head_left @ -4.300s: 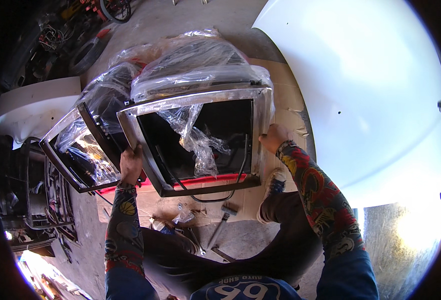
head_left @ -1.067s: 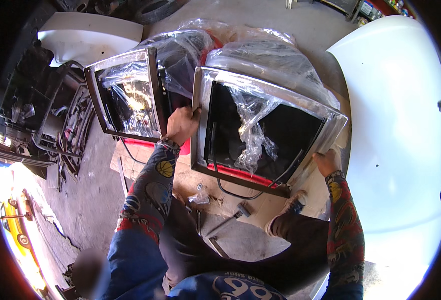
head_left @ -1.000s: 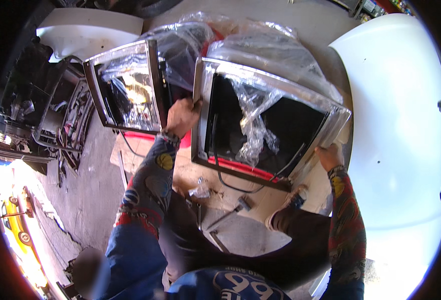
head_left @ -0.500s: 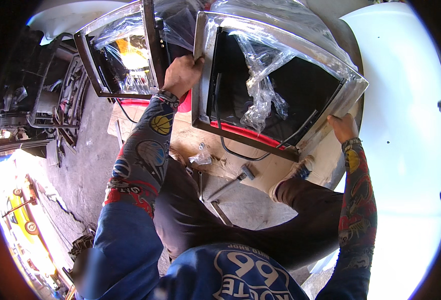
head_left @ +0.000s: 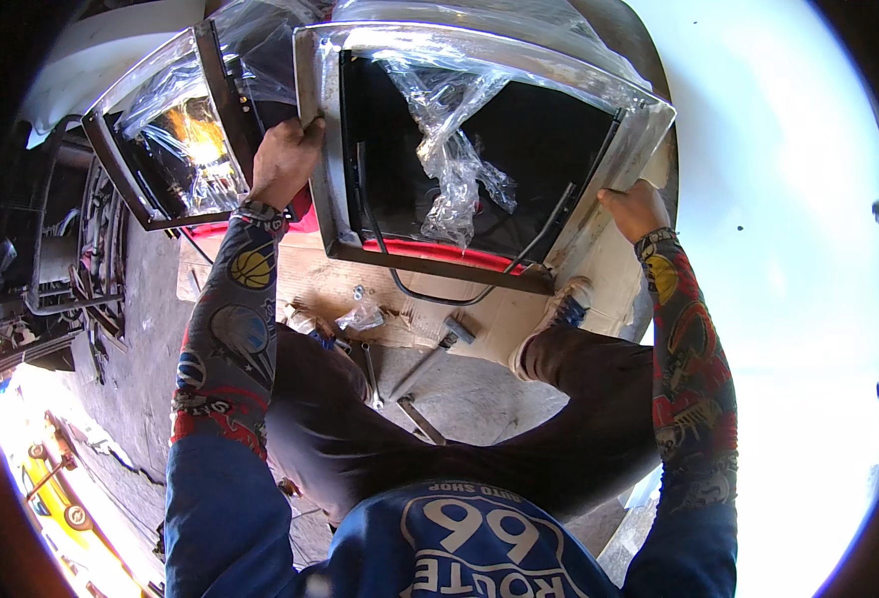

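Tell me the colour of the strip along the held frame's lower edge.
Red strip, below the metal frame; head view shows it.

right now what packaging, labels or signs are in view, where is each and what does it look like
Clear plastic wrap: crumpled, hanging inside the metal frame held by left hand and right hand.
Plastic film: clear, over the second frame at left.
Small clear bag: on the cardboard.
Shirt print: white on blue.
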### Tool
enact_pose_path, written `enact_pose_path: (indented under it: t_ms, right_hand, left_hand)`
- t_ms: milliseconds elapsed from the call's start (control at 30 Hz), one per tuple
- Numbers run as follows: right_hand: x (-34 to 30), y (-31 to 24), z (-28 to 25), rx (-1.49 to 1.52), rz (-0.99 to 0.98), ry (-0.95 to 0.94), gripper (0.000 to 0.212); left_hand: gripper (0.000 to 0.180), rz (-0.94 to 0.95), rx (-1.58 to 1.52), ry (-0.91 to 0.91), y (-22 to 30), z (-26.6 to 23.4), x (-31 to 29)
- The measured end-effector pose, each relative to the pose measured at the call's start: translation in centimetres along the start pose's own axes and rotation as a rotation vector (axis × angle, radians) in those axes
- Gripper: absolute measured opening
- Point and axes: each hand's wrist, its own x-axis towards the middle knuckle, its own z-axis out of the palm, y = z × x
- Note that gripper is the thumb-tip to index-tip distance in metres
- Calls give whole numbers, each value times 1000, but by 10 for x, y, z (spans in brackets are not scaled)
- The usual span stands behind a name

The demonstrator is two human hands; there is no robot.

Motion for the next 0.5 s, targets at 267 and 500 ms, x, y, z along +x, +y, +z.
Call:
enact_pose_path:
  t_ms: [267, 500]
  right_hand:
    - [-9, -17, -16, -64, -4, -106, 50]
    - [-17, -28, -17, -31, 64, -104, 45]
  left_hand:
    - [50, 29, 16, 36, -4, 4, 1]
    - [45, 37, -141, 34, -9, 7, -3]
